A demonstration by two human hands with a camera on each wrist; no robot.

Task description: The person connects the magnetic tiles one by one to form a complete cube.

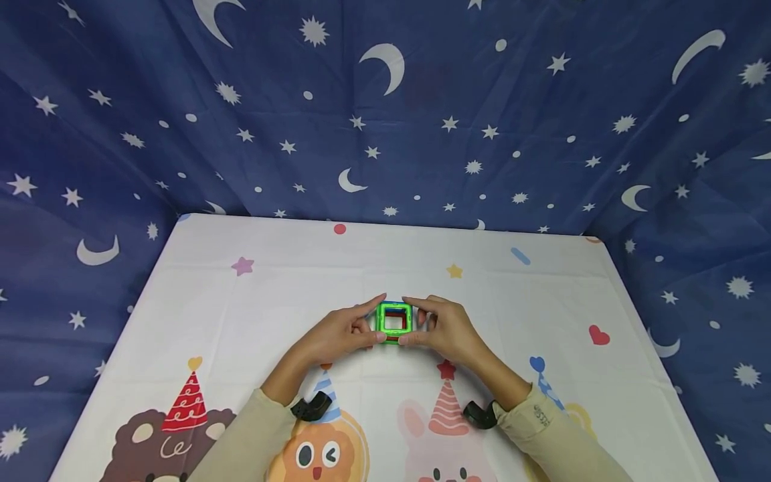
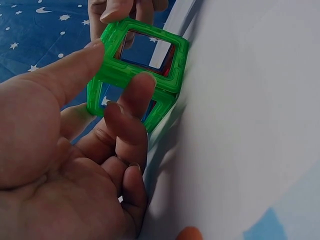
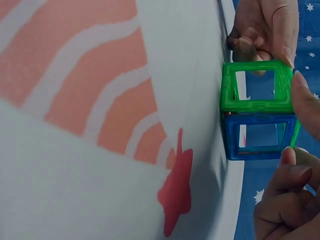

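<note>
A small cube of open-centred magnetic tiles [image 1: 395, 332] sits on the table between both hands. A green tile [image 3: 257, 105] and a blue tile [image 3: 261, 155] form two of its sides in the right wrist view; red shows inside in the head view. My left hand [image 1: 331, 335] holds the cube from the left, thumb at the near edge and index finger at the far edge. From the right, my right hand [image 1: 448, 328] grips it likewise between thumb and index finger. The other fingers of both hands are curled.
A white tablecloth [image 1: 301, 288] printed with party animals, stars and a heart covers the table. Blue curtains [image 1: 421, 154] with moons and stars hang behind it and at both sides. Black wrist straps [image 1: 312, 406] show at the sleeve cuffs.
</note>
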